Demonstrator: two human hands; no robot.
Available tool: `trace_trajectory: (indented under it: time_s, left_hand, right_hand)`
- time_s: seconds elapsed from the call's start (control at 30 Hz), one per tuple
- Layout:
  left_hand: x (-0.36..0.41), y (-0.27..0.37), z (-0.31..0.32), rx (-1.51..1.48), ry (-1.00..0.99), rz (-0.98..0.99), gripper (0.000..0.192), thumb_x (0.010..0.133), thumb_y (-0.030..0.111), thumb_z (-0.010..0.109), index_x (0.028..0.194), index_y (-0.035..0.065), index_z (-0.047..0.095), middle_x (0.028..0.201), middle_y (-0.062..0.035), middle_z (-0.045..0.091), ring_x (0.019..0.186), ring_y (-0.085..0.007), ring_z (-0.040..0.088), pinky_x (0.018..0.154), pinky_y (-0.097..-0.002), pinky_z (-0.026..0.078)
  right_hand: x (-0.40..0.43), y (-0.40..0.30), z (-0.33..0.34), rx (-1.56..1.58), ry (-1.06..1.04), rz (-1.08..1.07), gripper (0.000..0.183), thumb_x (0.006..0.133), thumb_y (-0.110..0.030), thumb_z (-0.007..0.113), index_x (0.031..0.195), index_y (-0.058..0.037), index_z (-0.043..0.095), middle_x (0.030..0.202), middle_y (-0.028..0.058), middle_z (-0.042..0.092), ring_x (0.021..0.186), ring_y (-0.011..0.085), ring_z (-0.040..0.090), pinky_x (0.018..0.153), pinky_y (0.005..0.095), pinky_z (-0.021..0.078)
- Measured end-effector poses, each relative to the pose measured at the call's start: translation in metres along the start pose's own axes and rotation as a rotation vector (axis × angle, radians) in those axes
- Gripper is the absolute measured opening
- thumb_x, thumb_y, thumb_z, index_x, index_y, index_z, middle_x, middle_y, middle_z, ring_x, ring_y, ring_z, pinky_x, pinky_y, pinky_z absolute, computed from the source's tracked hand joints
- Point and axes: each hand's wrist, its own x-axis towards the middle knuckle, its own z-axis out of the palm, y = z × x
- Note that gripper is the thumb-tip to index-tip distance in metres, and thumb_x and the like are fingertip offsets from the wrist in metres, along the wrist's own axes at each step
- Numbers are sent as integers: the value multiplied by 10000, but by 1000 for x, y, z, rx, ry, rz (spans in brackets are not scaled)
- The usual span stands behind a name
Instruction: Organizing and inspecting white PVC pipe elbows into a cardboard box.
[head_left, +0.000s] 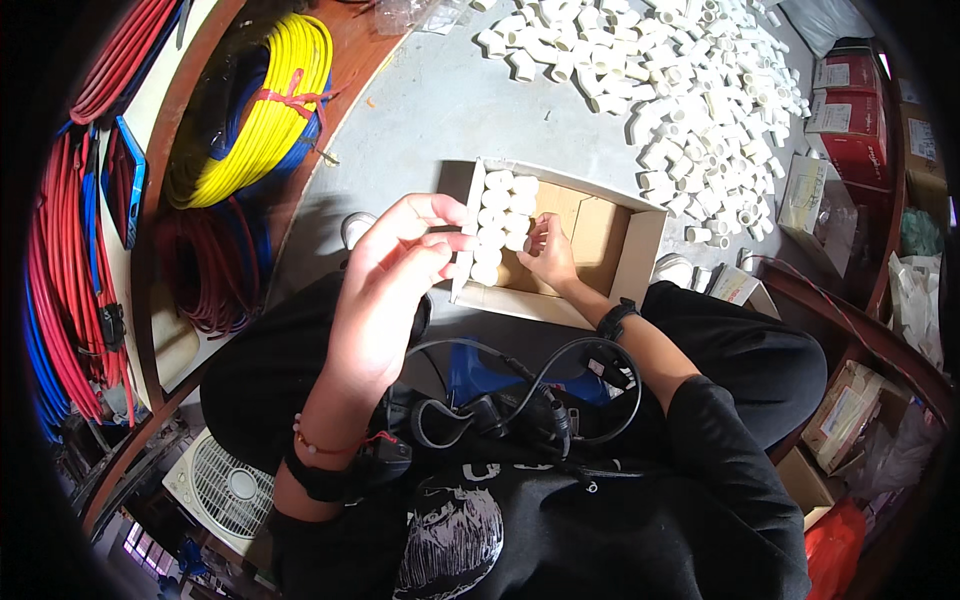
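Before me on the floor is an open cardboard box (636, 251). White plastic pipe fittings (491, 219) stand in two columns along its left side, and the brown bottom shows on the right. My right hand (553, 255) reaches inside, with thumb and fingers at the side of a white pipe fitting (517, 240) in the right column. My left hand (397, 270) is raised at the box's left wall. Its fingertips overlap that wall in the picture, and no object shows between its parted fingers. Strong light washes out detail on this hand and the fittings.
Loose white pipe fittings (697, 97) lie heaped on the floor beyond the box. Coils of yellow cable (289, 112) and red cable (71, 277) are at left. Red cartons (851, 124) stand at right. A black cable (637, 390) loops over my lap.
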Motion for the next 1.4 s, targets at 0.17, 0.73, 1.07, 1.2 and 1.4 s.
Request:
trace_trajectory:
  time_s: [0.17, 0.73, 1.07, 1.2, 1.4]
  left_hand:
    - [2, 0, 3, 37, 19, 13, 201, 717, 60, 391, 901, 8, 454, 870, -33, 476, 800, -81, 451, 657, -188, 334]
    - [7, -1, 3, 37, -18, -28, 168, 737, 31, 396, 895, 26, 452, 894, -48, 461, 826, -116, 457, 694, -211, 351]
    - [8, 0, 4, 37, -15, -19, 179, 737, 30, 395, 908, 20, 448, 887, -46, 466, 823, -117, 465, 685, -208, 351]
    - [7, -2, 2, 41, -18, -17, 179, 738, 34, 396, 909, 20, 447, 885, -46, 466, 819, -116, 466, 681, -208, 351]
    - [8, -1, 5, 34, -21, -14, 177, 739, 36, 395, 908, 21, 446, 894, -50, 463, 821, -117, 464, 679, -209, 351]
  right_hand:
    - [-1, 1, -2, -173, 11, 36, 480, 525, -209, 674, 867, 1, 410, 639, 67, 495, 559, 152, 504, 551, 255, 428]
    - [13, 0, 2, -20, 64, 330, 462, 595, -393, 623, 731, 38, 524, 671, 118, 561, 608, 168, 544, 576, 256, 440]
    - [22, 12, 0, 8, 10, 306, 358, 641, -298, 587, 757, 36, 530, 650, 97, 562, 538, 144, 537, 512, 242, 433]
    - [16, -13, -2, 59, -8, 376, 325, 656, -268, 555, 773, 34, 526, 650, 94, 565, 530, 145, 540, 518, 248, 434]
    - [15, -14, -3, -38, 61, 369, 287, 680, -227, 512, 801, 33, 519, 656, 95, 574, 548, 148, 547, 545, 247, 435]
